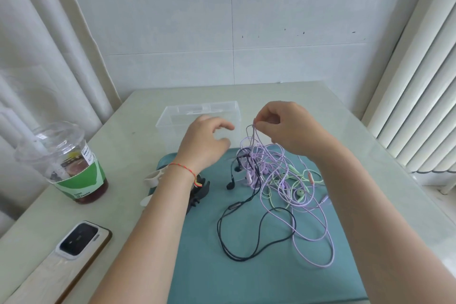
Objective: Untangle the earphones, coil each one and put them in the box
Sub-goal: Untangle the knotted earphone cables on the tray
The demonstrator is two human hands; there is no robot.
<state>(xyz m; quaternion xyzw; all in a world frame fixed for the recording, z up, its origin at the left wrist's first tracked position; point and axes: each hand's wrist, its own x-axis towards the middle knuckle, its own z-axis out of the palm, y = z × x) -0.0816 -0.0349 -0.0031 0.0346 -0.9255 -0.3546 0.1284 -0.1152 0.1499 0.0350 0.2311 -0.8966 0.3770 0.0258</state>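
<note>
A tangle of earphones lies on a teal mat (222,266): purple cords (308,234), a black set (246,252) and a pale green set (299,195). My right hand (288,128) pinches a bunch of purple cord loops at their top and holds them lifted above the heap. My left hand (207,143) hovers beside it, fingers loosely curled and holding nothing, in front of the clear plastic box (172,118). The box stands open at the mat's far edge, and I see nothing in it.
A plastic cup (66,163) with a dark drink and green sleeve stands at the left. A phone (79,242) lies face down near the front left. Black and white clips (197,192) sit under my left forearm. Curtains hang on both sides.
</note>
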